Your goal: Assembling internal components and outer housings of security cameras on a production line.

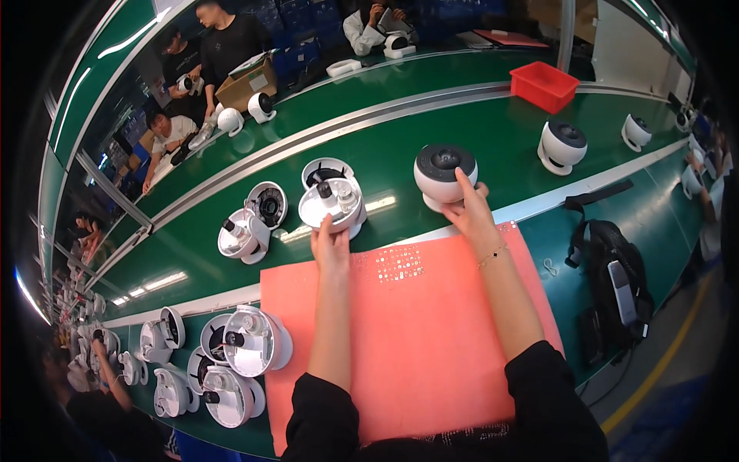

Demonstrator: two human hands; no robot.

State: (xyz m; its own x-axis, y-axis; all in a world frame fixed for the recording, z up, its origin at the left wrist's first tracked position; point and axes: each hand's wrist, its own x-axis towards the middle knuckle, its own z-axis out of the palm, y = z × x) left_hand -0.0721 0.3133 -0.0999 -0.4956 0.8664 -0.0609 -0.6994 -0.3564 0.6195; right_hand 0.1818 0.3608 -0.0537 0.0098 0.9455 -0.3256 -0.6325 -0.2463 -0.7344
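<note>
My right hand grips a round white security camera with a black top, thumb and fingers around its right side. This camera is closed up and stands on the green belt. My left hand has its fingers on the near rim of an opened white camera housing. Inside that housing are a black cylinder and a clear part, and its lid leans behind it. How firmly the left fingers hold it is hidden by the hand. Another opened housing stands to its left.
A pink mat lies before me, with small round parts on it. Several opened housings crowd its left side. A black bag lies at right. Finished-looking cameras and a red bin stand farther off. People work across the line.
</note>
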